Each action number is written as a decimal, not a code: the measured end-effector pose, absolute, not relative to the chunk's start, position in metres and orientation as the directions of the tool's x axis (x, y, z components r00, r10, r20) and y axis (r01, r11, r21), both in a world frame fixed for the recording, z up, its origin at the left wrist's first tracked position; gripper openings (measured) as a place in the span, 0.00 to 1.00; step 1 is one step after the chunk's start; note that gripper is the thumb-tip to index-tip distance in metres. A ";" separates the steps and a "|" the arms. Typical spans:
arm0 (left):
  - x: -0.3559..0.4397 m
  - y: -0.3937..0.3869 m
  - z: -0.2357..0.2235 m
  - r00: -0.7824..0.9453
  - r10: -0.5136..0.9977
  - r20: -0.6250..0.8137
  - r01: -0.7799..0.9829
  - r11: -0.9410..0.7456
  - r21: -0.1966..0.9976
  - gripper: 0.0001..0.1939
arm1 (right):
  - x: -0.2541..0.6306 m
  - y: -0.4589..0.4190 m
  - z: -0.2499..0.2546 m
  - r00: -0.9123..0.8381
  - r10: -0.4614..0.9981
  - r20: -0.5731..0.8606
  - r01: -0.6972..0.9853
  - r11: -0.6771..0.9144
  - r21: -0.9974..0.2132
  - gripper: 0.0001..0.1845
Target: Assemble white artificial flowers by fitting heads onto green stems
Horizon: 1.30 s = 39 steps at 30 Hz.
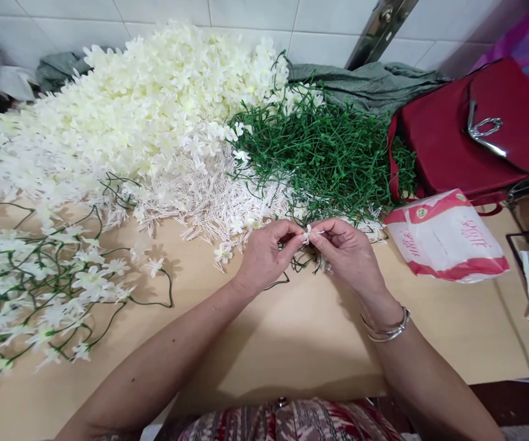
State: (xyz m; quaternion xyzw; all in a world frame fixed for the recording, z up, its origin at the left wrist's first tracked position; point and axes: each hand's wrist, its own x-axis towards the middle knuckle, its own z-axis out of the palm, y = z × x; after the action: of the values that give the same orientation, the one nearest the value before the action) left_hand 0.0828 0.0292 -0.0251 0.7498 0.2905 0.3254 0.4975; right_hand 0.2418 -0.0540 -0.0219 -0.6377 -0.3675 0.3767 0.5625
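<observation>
A small white artificial flower [308, 235] is pinched between the fingertips of both my hands, above the table. My left hand [269, 252] is closed on its left side, thumb against forefinger. From the right, my right hand [349, 252] is closed at the same flower, and a thin white stem shows at its fingertips. Just behind the hands lies a heap of green plastic stems [329, 153]. Loose white stamen sticks [204, 190] spread beside it, and a large pile of white petals [154, 92] rises to the left. Some green stem pieces under my hands are partly hidden.
Flower sprays with green stems [62, 288] lie at the left of the table [264, 355]. A red bag [471, 128] stands at the right, with a pink and white packet [448, 239] before it. Grey-green cloth [365, 86] lies along the tiled wall [250, 13].
</observation>
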 end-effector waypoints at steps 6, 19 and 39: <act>0.084 0.029 -0.021 0.607 0.777 0.166 0.062 -0.254 0.965 0.07 | 0.241 -0.050 -0.021 0.431 0.894 -0.120 -0.129 -0.070 -0.989 0.21; 0.083 0.025 -0.016 0.581 0.771 0.261 -0.021 -0.307 0.952 0.07 | 0.249 -0.056 -0.024 0.426 0.903 -0.059 -0.083 -0.026 -0.996 0.15; 0.086 0.027 -0.028 0.613 0.707 0.353 0.046 -0.477 0.877 0.04 | 0.257 -0.054 -0.026 0.339 0.940 -0.043 0.070 -0.071 -0.995 0.19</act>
State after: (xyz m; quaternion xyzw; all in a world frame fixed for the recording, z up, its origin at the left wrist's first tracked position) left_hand 0.0859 0.0273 -0.0285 0.7770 0.2422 0.3674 0.4501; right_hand 0.2567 -0.0539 -0.0264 -0.6125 -0.4121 0.4005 0.5427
